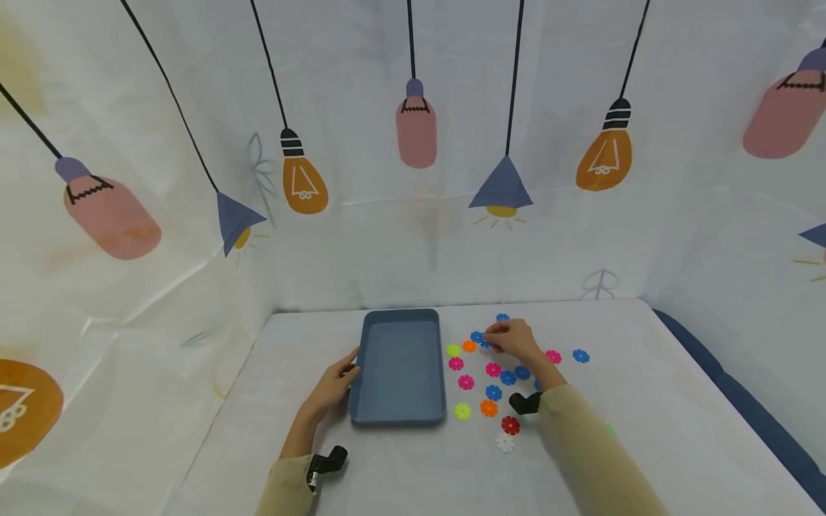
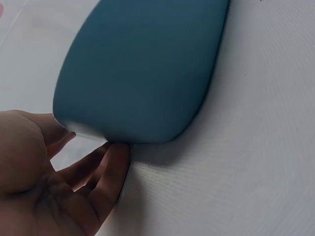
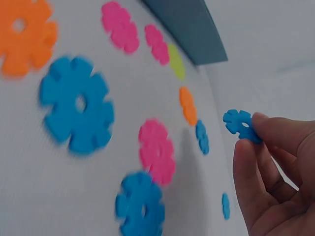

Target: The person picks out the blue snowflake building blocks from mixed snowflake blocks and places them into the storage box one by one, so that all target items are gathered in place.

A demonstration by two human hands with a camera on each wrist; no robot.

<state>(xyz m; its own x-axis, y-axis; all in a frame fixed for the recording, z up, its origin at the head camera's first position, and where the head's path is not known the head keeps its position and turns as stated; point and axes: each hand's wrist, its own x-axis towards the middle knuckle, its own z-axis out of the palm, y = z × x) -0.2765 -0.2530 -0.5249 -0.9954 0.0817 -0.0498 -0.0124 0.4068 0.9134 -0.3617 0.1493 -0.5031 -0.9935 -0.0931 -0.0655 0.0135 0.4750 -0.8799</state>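
Observation:
A blue-grey rectangular tray [image 1: 398,369] lies flat on the white-covered table, and nothing lies in it. At its left side my left hand [image 1: 334,383] touches the wall with extended fingers; in the left wrist view the fingertips [image 2: 118,152] meet the tray's lower edge. My right hand [image 1: 514,340] is over the scattered discs, right of the tray. Between thumb and finger it pinches a blue flower-shaped plastic disc [image 3: 239,123] with a centre hole, raised off the table in the right wrist view. Another blue disc [image 1: 477,337] lies just beside that hand.
Several notched discs are spread right of the tray, among them a pink disc [image 1: 466,382], an orange disc [image 1: 488,408], a yellow disc [image 1: 462,411], a red disc [image 1: 510,425] and a white disc [image 1: 505,442]. A lamp-printed cloth [image 1: 361,244] hangs behind the table.

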